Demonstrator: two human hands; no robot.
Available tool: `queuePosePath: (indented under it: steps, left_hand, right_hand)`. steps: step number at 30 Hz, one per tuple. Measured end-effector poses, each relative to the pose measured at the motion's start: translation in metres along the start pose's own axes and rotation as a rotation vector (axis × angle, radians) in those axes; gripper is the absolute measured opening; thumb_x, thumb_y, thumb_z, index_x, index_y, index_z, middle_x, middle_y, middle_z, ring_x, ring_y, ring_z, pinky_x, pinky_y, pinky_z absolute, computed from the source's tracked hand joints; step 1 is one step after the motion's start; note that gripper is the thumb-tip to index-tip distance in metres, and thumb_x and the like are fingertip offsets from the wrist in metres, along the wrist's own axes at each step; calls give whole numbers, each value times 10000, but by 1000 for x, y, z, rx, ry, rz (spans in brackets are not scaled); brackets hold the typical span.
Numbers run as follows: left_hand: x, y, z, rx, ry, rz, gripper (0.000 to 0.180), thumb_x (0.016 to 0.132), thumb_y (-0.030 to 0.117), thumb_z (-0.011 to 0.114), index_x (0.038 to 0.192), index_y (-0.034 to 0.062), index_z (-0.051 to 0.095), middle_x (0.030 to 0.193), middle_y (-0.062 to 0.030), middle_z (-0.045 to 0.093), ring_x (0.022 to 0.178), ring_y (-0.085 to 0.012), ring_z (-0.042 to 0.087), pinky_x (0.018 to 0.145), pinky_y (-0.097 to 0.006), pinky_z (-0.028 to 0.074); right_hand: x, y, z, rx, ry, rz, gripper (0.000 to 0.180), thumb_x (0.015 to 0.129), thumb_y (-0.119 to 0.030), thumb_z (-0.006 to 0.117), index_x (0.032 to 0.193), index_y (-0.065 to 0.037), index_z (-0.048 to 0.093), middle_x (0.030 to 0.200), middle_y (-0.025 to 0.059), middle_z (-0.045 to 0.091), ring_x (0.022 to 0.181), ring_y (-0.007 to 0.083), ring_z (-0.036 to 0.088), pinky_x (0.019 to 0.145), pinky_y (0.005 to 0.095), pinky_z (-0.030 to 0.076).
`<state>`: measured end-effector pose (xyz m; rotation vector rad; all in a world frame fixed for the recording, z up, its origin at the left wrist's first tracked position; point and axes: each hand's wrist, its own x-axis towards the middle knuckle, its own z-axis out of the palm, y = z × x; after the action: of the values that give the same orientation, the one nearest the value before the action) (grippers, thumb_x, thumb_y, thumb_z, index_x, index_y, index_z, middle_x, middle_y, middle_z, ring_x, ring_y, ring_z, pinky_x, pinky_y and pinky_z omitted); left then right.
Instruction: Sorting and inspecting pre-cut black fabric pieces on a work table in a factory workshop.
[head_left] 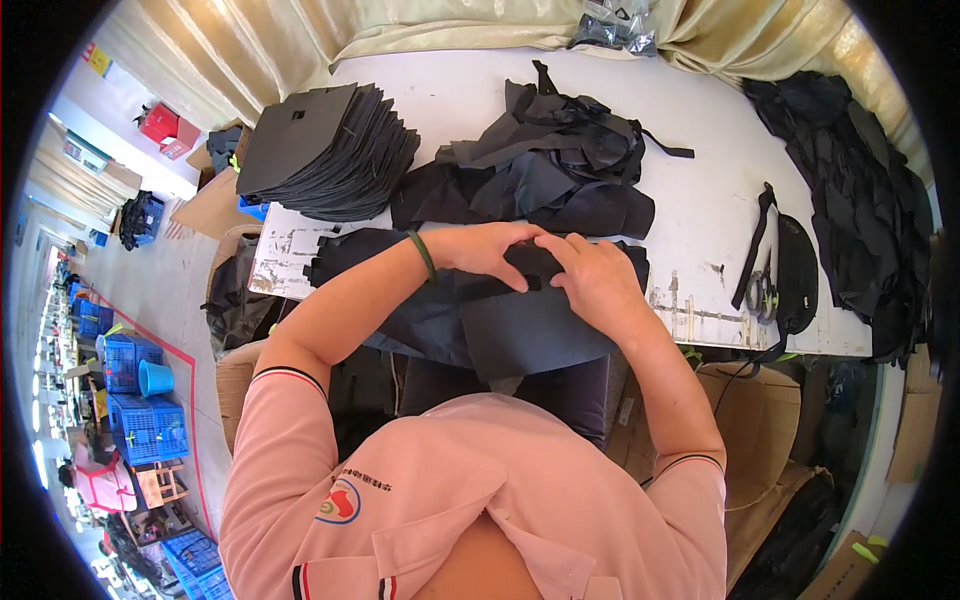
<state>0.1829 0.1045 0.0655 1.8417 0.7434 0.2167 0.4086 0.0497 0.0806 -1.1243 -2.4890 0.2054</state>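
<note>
At the table's front edge, a dark grey panel (pixel 535 327) lies over black fabric (pixel 415 325) and hangs partly over my lap. My left hand (pixel 487 252) grips the upper part of this black work, its thumb and fingers curved round it. Close beside it, my right hand (pixel 597 283) is closed on the same panel near its upper edge, fingertips almost meeting those of my left hand. What exactly lies between the fingers is partly hidden by the hands.
A tall stack of dark panels (pixel 320 150) stands at the table's back left. Behind my hands lies a heap of black fabric pieces (pixel 560 150). Scissors (pixel 762 295) and a black pouch (pixel 797 275) are at right, near a long black fabric pile (pixel 850 190). Cardboard boxes (pixel 750 420) stand below.
</note>
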Motion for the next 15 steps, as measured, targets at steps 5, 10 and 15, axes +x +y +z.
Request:
queuePosePath:
  steps: [5,10,15]
  left_hand:
    - [0,-5,2,62,-6,-21,625,739,101,805,1294,43,526,1231,-114,616,1148,-220,564,994,-330,422]
    - [1,-10,7,177,110,90,670,720,132,821,1315,58,521,1228,-156,597,1144,-302,567,994,-362,433]
    - [-19,4,45,931,314,348,771,746,372,779,1395,109,458,1445,-196,406,1371,-364,353,1113,-564,270]
  right_hand:
    - [5,-1,-3,31,-17,8,536,726,-88,755,1228,-156,581,951,69,620,802,310,614,732,406,496]
    - [11,3,-4,-28,-33,4,471,746,-91,746,1186,-121,580,908,76,619,797,290,633,731,393,490]
    - [-4,53,37,-38,-73,79,471,746,-134,763,1183,-113,586,929,82,618,875,306,625,773,414,474]
